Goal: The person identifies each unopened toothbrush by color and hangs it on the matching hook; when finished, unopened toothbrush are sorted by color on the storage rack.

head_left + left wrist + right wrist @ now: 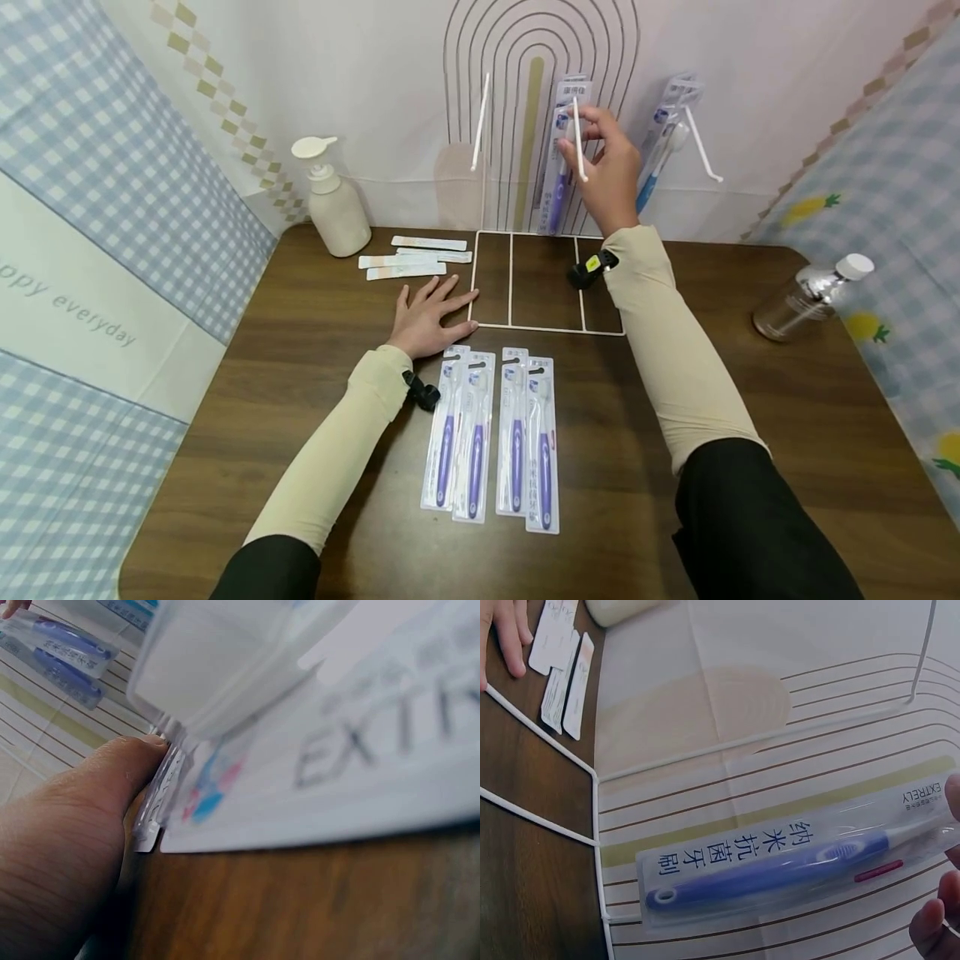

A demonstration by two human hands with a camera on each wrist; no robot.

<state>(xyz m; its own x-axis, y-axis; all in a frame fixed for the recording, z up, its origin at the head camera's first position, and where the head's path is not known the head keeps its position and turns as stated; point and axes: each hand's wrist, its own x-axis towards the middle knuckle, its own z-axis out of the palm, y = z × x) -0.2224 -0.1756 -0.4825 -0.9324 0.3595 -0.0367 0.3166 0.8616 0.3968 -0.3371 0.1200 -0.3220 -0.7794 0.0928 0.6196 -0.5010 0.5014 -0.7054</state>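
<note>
My right hand [592, 137] is raised at the middle white hook [579, 150] of a wire rack and pinches the top of a packaged purple toothbrush [557, 187] hanging against the back wall. The right wrist view shows that pack [795, 862] close up, with fingertips [934, 922] at its right end. My left hand [431, 312] lies flat on the brown table, fingers straight, beside the rack's base frame [547, 329]. Several packaged purple toothbrushes [491, 433] lie in a row just below it; the left thumb [97, 795] touches the edge of one pack [315, 772].
A blue toothbrush pack [663, 142] hangs on the right hook; the left hook [480, 125] is bare. A white pump bottle [333, 200] and flat white sachets [412, 258] sit at the back left. A metal bottle [813, 296] lies at the right.
</note>
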